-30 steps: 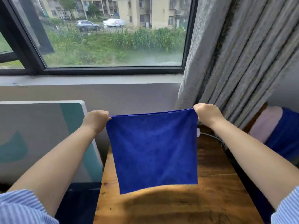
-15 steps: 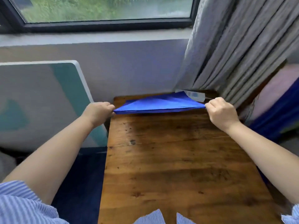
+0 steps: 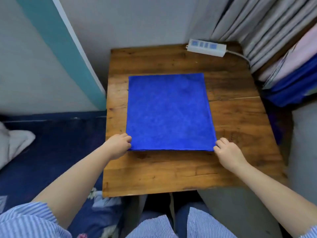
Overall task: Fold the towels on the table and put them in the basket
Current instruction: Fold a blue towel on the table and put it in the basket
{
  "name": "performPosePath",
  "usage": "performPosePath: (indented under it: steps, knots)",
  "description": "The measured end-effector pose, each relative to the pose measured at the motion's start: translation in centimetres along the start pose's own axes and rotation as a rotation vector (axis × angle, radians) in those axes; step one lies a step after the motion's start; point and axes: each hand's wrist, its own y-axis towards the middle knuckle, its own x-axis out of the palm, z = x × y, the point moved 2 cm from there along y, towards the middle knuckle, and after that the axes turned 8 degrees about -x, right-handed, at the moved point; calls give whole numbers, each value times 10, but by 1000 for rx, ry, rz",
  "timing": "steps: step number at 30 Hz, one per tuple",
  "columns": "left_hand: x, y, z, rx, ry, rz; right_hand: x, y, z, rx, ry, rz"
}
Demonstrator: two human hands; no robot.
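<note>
Currently: one blue towel point(image 3: 169, 112), spread flat at the middle of the wooden counter point(image 3: 240, 131), its near corners pinched by the left hand point(image 3: 118, 146) and right hand point(image 3: 227, 152); one white power strip point(image 3: 206, 47) on the counter's far right edge.

The towel point(image 3: 169, 112) is matt blue cloth with a fine, fuzzy nap. The surface point(image 3: 236, 127) is worn, knotty brown wood with a dull sheen. At the upper right, the power strip point(image 3: 205, 47) is smooth white plastic beside grey woven curtains point(image 3: 253, 23).
</note>
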Motion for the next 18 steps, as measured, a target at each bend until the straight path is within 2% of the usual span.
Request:
performPosePath:
  steps: [5, 8, 10, 11, 12, 14, 16, 18]
  knots:
    - [38, -4, 20, -37, 10, 4, 25, -25, -23, 17, 1, -54]
    - [50, -9, 24, -19, -41, 149, 30, -30, -27, 41, -22, -91]
    - [61, -11, 28, -1, -90, 183, 29, -32, -32, 58, -30, -156]
    - [63, -11, 28, -10, -105, 159, 30, -34, -33, 75, -15, -183]
    - [60, -12, 27, -22, -97, 67, 29, -34, -33, 110, 12, -222]
    - [58, -7, 25, -59, -55, 11, 25, -30, -30, 170, 70, -190]
    - [44, 1, 24, -49, -167, 69, 19, -11, -31, 202, 125, -84]
    - [32, 15, 22, -87, -307, 279, 18, 17, -37, 210, 159, -29]
